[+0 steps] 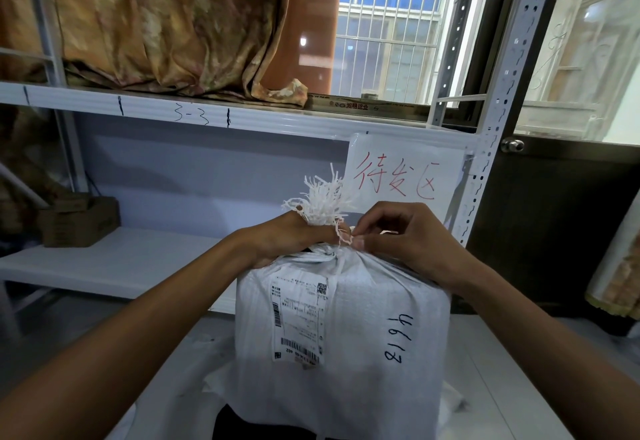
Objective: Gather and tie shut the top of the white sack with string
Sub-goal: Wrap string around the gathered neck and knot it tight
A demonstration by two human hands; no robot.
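A white woven sack [363, 328] stands upright in front of me, with a shipping label and handwritten black numbers on its side. Its top is bunched into a frayed tuft [323, 198]. My left hand [284, 240] grips the gathered neck just under the tuft. My right hand [398, 231] pinches a thin white string [344, 237] at the neck, fingertips close to my left thumb. Where the string runs behind the neck is hidden.
A metal shelving rack [221, 117] stands right behind the sack, with a paper sign in red writing [401, 176] on it. A cardboard box [78, 221] sits on the lower shelf at left. A dark door with a knob [513, 145] is at right.
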